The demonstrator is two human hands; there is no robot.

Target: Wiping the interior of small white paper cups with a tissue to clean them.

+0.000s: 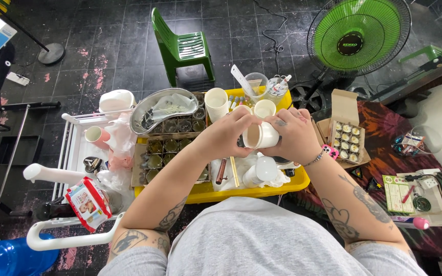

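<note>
A green fan (356, 35) is seen at the upper right, and a green chair (182, 47) stands on the dark floor beyond the work area. A yellow tray (254, 191) is set across the middle, with a steel kidney dish (149, 110) at its far left and rows of small glass jars (162, 153) below that dish. An open carton (346, 134) of small pots is placed to the right of the tray. Above the tray's centre a white paper cup (262, 136) is held between both hands. The cup is tipped on its side, so that its long axis runs roughly left to right; its open mouth is turned to the left and towards the camera, and its base is pointed right, into the right palm. The left hand (226, 135) is curled closed about the cup's rim, with fingers laid over the top edge. The right hand (295, 135) is wrapped around the cup's base end in a firm grip. Another paper cup (216, 104) is stood upright just beyond the left hand, and a white bottle (262, 169) lies beneath the held cup.
</note>
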